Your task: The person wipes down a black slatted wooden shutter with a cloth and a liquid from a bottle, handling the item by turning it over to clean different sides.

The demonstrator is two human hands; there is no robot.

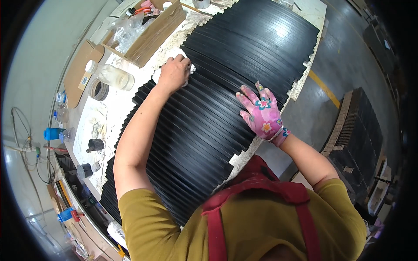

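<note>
The black pleated sheet (217, 100) lies spread across the work surface (117, 104), folds running crosswise. The left hand (173, 73), bare, has its fingers clenched on a white cloth (190, 68) pressed against the sheet's far-left edge, apparently to wipe it. The right hand (261, 114), in a pink flowered glove, lies flat with fingers released and spread, pinning the pleats steady. A clear plastic bottle (111, 75) lies just beside the edge.

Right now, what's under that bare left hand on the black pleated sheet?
A crumpled white cloth shows at the fingertips of the left hand, pressed onto the black pleated sheet. The hand covers most of the cloth, so its full shape stays hidden.
</note>
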